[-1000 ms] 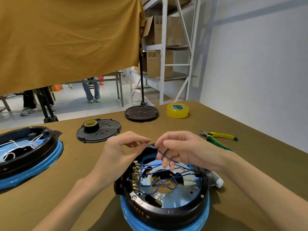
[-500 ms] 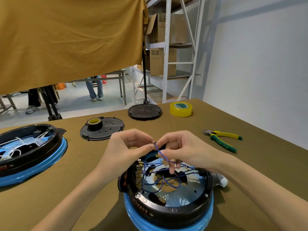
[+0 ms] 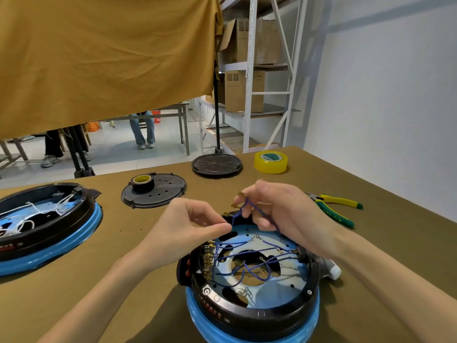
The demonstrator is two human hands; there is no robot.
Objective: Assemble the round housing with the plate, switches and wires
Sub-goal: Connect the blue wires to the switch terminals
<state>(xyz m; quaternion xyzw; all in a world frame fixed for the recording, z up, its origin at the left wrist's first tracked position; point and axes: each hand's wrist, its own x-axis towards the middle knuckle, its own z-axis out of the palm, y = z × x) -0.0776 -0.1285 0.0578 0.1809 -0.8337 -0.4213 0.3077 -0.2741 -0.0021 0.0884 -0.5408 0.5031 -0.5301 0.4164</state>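
Since a second ago both hands have lifted off the round black housing with the blue base ring, drawing blue wires up with them. That housing sits open-side up at the near edge of the brown counter, its pale inner plate crossed by blue wires that run to a row of brass terminals on its left wall. Far left of the housing lies a second black-and-blue round housing holding white wires. Behind and to the left of the main housing rests a black perforated disc with a small dark roll of tape on it. The left hand hovers over the housing's far-left rim, thumb and forefinger pinching a blue wire. Behind the housing stand a black round stand base and a yellow roll of tape. The right hand is above the housing's far rim, fingers curled round several blue wires whose brass ends stick out at the fingertips. Right of the housing lie green-and-yellow-handled pliers.
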